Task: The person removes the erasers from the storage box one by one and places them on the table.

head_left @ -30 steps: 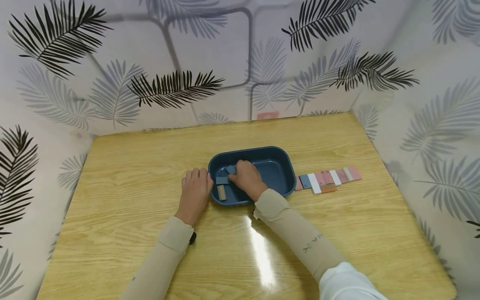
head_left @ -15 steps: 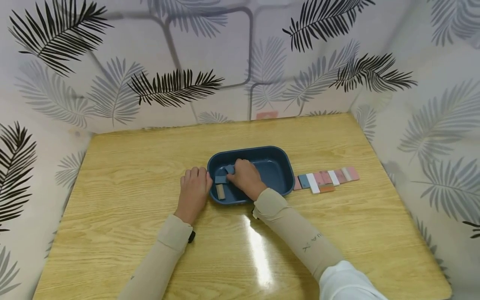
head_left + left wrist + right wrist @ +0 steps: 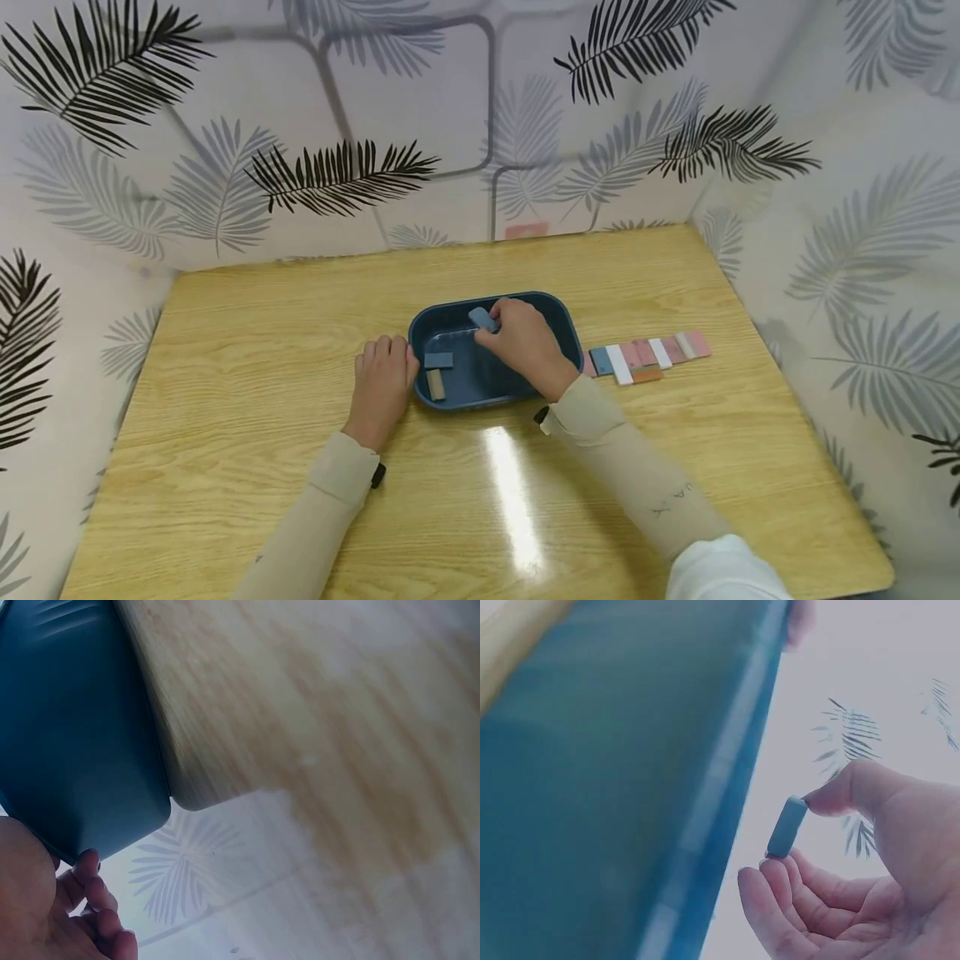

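Observation:
A blue eraser (image 3: pixel 787 826) is pinched between thumb and fingertips of my right hand (image 3: pixel 528 337), above the inside of a dark blue tray (image 3: pixel 480 406). In the right wrist view its rounded narrow block shape shows clearly. My left hand (image 3: pixel 380 383) holds the tray's left end, its fingers bent beside the rim in the left wrist view. Inside the tray, at its left end, lie another blue eraser (image 3: pixel 438 360) and a beige eraser (image 3: pixel 436 384).
To the right of the tray runs a row of erasers: a blue one (image 3: pixel 602 361), a white one (image 3: pixel 619 364), several pink ones and an orange one (image 3: pixel 648 376) in front. All stands on a wooden table (image 3: pixel 262 358), with leaf-patterned cloth (image 3: pixel 420 100) behind it.
My right hand has lifted the blue eraser off the left part of the tray and moved it right and toward the far side. My left hand stays at the tray's end.

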Tool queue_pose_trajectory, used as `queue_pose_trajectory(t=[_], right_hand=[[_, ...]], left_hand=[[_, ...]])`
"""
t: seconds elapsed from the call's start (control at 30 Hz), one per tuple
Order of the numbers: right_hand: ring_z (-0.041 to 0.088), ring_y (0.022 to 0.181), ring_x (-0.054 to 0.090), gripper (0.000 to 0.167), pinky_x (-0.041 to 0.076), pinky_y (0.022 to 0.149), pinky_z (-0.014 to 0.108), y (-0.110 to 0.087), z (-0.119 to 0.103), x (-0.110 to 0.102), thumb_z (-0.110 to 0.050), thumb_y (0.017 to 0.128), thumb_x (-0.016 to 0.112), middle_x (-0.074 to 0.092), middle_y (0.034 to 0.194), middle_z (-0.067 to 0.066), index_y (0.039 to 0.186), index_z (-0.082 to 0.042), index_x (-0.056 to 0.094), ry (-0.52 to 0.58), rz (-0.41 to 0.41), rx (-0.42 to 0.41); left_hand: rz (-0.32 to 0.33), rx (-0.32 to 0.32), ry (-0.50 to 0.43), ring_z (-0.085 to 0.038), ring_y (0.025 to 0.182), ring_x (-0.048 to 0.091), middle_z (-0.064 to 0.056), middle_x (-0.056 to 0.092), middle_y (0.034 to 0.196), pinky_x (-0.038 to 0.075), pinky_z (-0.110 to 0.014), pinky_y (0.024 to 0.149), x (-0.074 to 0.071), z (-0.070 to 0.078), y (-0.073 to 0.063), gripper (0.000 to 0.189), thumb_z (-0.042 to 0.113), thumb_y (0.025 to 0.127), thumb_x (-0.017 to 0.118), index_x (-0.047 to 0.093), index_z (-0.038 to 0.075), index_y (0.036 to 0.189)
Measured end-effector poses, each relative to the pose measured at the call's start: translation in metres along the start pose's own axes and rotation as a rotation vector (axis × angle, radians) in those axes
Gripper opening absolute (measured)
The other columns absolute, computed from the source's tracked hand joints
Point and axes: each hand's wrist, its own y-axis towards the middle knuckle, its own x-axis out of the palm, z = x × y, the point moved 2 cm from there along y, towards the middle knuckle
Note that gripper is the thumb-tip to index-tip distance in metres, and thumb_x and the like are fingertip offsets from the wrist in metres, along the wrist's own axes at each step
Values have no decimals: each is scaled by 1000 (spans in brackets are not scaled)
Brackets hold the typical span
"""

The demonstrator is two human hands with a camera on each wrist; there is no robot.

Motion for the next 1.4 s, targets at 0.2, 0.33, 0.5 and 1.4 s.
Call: queue_pose_trajectory(t=[0.2,0.33,0.5,1.4], right_hand=[[15,77,57,30,48,69,32,-9,10,-25,-28,83,66,61,90,5,101,-4,61,38,46,1],[16,77,56,29,47,69,33,-17,20,-38,-29,82,65,59,88,3,100,-6,60,63,73,31],[18,77,56,29,47,69,34,-29,37,-54,-29,82,63,60,88,5,100,-6,58,110,103,63],[30,84,58,41,48,67,42,-102,166,-104,-33,88,54,60,97,19,106,3,57,57,156,333]], left_hand=[[-3,0,1,-28,78,39,-8,42,80,29,-38,64,0,-1,1,26,23,99,34,49,5,89],[-9,-2,0,-28,77,39,-8,41,80,28,-38,63,0,-1,1,27,24,99,33,48,5,88],[-24,-10,-8,-28,78,39,-8,41,80,28,-38,63,1,-1,0,26,24,99,34,49,5,90],[-31,-20,-21,-27,80,39,-8,42,82,28,-38,65,2,-2,0,28,25,99,32,49,5,91]])
